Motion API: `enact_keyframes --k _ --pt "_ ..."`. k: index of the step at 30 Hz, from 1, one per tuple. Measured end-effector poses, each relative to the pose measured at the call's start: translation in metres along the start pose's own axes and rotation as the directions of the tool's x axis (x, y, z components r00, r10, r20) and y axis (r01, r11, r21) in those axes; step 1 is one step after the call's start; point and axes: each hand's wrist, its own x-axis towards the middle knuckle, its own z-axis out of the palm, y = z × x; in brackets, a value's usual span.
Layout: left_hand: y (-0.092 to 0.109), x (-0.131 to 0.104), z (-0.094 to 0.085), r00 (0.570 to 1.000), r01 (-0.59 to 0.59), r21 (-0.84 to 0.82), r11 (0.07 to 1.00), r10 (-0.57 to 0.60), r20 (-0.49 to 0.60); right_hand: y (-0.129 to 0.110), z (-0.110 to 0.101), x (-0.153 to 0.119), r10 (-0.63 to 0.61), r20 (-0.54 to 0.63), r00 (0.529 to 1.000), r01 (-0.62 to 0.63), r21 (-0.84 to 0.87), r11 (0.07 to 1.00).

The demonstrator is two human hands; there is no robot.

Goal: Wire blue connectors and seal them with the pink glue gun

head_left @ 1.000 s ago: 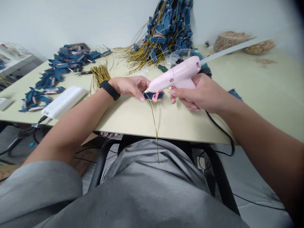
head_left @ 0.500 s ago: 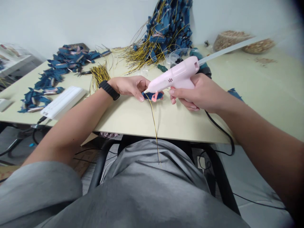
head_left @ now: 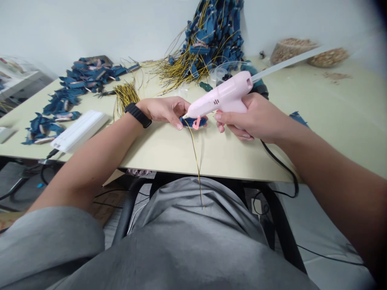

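My right hand (head_left: 254,119) is wrapped round the handle of a pink hot glue gun (head_left: 222,94), with a long translucent glue stick (head_left: 290,61) sticking out of its back end. The gun's nozzle points down-left at a small blue fabric piece (head_left: 196,122), which my left hand (head_left: 169,110) holds between thumb and fingers just over the table. A thin yellow and black wire (head_left: 195,155) trails from the piece over the table edge onto my lap. The gun's body and its pink stand partly hide the fabric piece.
A tall heap of blue pieces with wires (head_left: 208,40) stands at the wall. More blue pieces (head_left: 87,76) and a yellow wire bundle (head_left: 126,94) lie left, near a white power box (head_left: 80,129). Bags of pale bits (head_left: 292,48) sit back right. A black cord (head_left: 279,163) hangs over the edge.
Almost nothing differs. The whole view has shifted very slightly, while both hands, the glue gun and the fabric piece keep the same positions relative to one another.
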Motion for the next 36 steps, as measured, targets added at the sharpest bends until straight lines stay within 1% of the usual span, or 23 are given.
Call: enact_keyframes --k 6,12,15,22,29,33,36 --pt "0.0003 -0.0011 -0.0012 1.0 -0.019 0.025 1.0 0.018 0.013 -0.0043 0.0014 -0.003 0.007 -0.001 1.0 -0.007 0.008 1.0" --pt "-0.0028 -0.0034 -0.0035 1.0 -0.015 0.119 0.993 0.018 -0.019 -0.0025 -0.0005 -0.0027 0.014 0.004 1.0 -0.014 -0.001 1.0" --pt "-0.0034 -0.0037 -0.0028 0.999 -0.013 0.138 0.99 0.019 -0.04 -0.0029 -0.0012 -0.0034 0.016 0.006 1.0 -0.016 -0.01 1.0" --pt "-0.0023 -0.0038 0.0 0.997 -0.012 0.147 0.989 0.024 -0.075 -0.0049 -0.0011 -0.0045 0.005 0.0 1.0 -0.005 0.028 1.0" --pt "-0.0019 -0.0047 -0.0028 0.999 0.007 0.156 0.988 0.001 -0.053 -0.0023 -0.0022 -0.0017 0.025 -0.001 1.0 -0.025 0.021 0.999" --pt "-0.0011 -0.0046 -0.0031 1.0 -0.01 0.156 0.988 0.013 -0.018 -0.0002 -0.0033 0.0005 0.014 0.009 1.0 -0.014 0.027 1.0" --pt "0.0003 -0.0046 -0.0014 0.999 -0.019 0.173 0.985 0.024 -0.029 -0.0036 -0.0019 -0.0026 0.03 -0.011 0.999 -0.03 0.006 1.0"
